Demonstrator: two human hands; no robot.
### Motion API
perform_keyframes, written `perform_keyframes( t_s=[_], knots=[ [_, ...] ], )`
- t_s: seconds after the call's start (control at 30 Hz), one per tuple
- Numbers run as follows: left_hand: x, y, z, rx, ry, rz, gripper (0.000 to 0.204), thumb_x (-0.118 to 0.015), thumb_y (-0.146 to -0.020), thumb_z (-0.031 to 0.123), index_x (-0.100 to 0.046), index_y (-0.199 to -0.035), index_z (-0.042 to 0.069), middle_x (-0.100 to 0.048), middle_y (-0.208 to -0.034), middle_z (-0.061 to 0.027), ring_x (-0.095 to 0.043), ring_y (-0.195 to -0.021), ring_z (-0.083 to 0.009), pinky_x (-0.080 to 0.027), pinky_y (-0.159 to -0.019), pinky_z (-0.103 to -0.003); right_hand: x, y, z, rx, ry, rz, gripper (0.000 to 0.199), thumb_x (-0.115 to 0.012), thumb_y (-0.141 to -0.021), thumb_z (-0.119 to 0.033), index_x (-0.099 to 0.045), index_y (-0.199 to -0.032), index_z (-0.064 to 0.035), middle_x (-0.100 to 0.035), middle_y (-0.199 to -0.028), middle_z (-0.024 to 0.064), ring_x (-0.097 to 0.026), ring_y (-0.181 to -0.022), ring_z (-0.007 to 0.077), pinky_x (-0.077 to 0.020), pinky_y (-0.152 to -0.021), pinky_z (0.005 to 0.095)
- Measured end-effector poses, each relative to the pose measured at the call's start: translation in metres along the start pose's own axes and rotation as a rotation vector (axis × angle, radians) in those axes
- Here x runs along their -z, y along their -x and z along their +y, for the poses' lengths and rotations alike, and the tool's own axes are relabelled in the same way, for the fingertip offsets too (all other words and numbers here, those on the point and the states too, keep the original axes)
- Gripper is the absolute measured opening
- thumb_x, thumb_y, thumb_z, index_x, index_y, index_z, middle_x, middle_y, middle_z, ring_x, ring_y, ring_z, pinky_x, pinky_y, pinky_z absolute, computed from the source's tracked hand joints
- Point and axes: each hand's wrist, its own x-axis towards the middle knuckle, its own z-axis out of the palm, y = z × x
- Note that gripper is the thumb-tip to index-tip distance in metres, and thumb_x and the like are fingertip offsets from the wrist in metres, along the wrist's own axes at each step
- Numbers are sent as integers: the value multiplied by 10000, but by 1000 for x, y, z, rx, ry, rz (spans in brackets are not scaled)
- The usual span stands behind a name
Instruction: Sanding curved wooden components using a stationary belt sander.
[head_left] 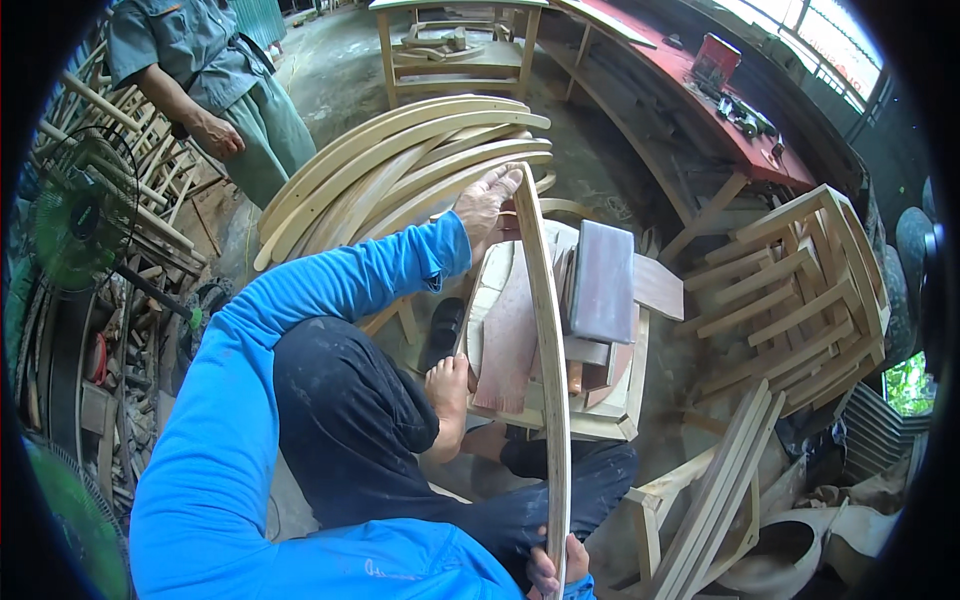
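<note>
A long, slightly curved wooden strip (546, 310) stands on edge across my lap, running from the far middle down to the lower edge. My left hand (488, 207) grips its far end, fingers wrapped round the wood. Close to my body, my right hand (562, 566) is closed round the near end. Just beyond my knees is a low wooden stool (610, 425), with a grey rectangular block (603, 280) and sheets of reddish sandpaper (508, 345) lying on top. The strip passes above the stool and partly hides the sandpaper.
Curved wooden strips (400, 170) are piled beyond my left hand. A person (215, 90) stands at the far left, near a green fan (85, 215). Stacked wooden frames (800, 290) and straight strips (715, 500) are on the right. A red-topped bench (700, 100) runs along the back right.
</note>
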Motion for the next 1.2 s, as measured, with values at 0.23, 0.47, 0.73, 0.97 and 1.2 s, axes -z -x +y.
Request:
perform_keyframes(
  t_s=[0.23,0.47,0.73,0.97,1.2],
  knots=[
    [-9,2,-5,-50,-22,-138,640,-661,-1032,313,-363,-1572,141,-618,-1259,-106,-677,-1078,-259,-569,-932,-448,-35,14,-34,233,374,-30,596,-639,-995,-377,-394,-1396,-9,-629,-825,217,-639,-548,283,-554,-482,381],
    [3,4,-47,-217,-973,-448,645,-701,-966,361,-507,-1493,45,-619,-1378,-256,-611,-1266,-377,-492,-1079,-441,-107,36,-80,768,1390,734,690,-655,-890,-75,-351,-1508,-36,-635,-912,89,-633,-664,162,-533,-569,307],
    [-129,27,-62,-615,-1364,-501,679,-515,-1025,518,-436,-1531,72,-374,-1579,-254,-344,-1488,-414,-255,-1234,-555,-99,55,-77,792,1783,893,804,-613,-902,45,-269,-1623,-43,-713,-1022,121,-661,-724,138,-539,-622,296],
    [-153,12,-127,-561,-1170,-224,736,-365,-1042,629,-384,-1577,123,-266,-1642,-261,-143,-1569,-435,-93,-1238,-654,-146,22,-66,1025,2282,735,692,-641,-1000,-180,-303,-1596,-83,-709,-1074,288,-714,-760,474,-608,-679,430],
    [-140,-7,-130,-531,-1333,-259,701,-411,-1029,542,-420,-1558,81,-269,-1662,-236,-153,-1579,-405,-115,-1251,-633,-119,10,-65,762,1865,850,785,-617,-914,11,-269,-1616,-34,-730,-1126,211,-732,-851,268,-583,-772,364]
  ],
)
